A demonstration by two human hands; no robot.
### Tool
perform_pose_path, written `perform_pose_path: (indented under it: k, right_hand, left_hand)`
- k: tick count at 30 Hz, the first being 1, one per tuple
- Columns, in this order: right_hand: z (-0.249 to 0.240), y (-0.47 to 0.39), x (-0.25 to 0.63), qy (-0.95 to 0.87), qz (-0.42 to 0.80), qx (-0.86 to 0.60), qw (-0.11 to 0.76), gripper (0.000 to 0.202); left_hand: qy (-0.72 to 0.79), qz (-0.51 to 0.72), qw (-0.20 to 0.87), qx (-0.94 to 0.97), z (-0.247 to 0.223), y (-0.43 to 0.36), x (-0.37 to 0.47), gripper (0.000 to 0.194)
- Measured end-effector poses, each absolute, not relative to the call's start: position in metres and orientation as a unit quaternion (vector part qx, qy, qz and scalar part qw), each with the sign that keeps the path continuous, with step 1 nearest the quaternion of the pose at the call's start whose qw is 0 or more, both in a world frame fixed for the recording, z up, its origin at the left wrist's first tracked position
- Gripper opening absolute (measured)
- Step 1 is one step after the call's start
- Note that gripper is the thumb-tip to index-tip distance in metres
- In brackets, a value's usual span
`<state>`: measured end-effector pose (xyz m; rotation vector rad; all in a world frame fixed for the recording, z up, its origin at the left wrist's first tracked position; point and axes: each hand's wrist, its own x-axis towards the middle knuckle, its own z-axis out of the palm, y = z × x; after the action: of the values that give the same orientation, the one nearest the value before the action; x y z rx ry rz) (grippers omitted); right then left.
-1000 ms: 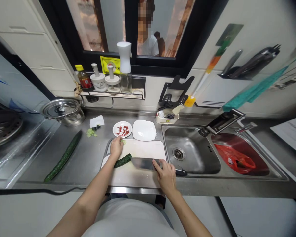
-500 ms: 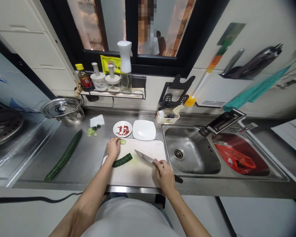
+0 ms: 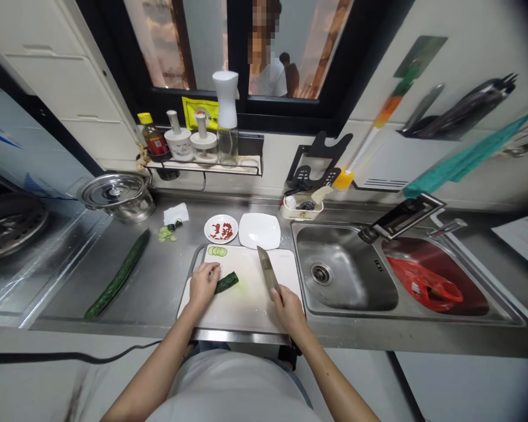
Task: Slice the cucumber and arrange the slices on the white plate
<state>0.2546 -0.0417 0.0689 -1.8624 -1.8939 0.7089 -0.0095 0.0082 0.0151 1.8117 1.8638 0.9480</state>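
A short cucumber piece lies on the white cutting board, its left end hidden by my left hand. The fingers of that hand are bent over or beside the piece; whether they grip it is not clear. My right hand is wrapped round the handle of a knife, whose blade points up and away over the right part of the board. Several cucumber slices overlap at the board's top left corner. Behind the board are a small plate with red pieces and a white square plate.
To the left lie a long cucumber, pale green scraps and a lidded steel pot. A double sink with a faucet and a red bag is on the right. People show in the window.
My left hand has moved from the slices down to the cucumber piece, uncovering more slices. The knife has swung from a slanted to a more upright direction. The view has shifted slightly.
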Motion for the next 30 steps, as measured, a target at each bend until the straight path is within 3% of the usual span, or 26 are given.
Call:
perform_pose_path:
  k: [12, 19, 30]
  right_hand:
    - [0.085, -0.027, 0.219, -0.696, 0.281, -0.657, 0.066, 0.017]
    - [0.096, -0.027, 0.200, -0.716, 0.264, -0.645, -0.037, 0.024]
    - [0.098, -0.030, 0.189, -0.742, 0.246, -0.621, -0.067, 0.028]
  left_hand:
    - [0.581, 0.291, 0.194, 0.735, 0.022, 0.000, 0.008, 0.025]
    - [0.552, 0.295, 0.199, 0.754, 0.015, -0.001, 0.010, 0.022]
    - [0.532, 0.330, 0.186, 0.757, 0.005, -0.001, 0.011, 0.022]
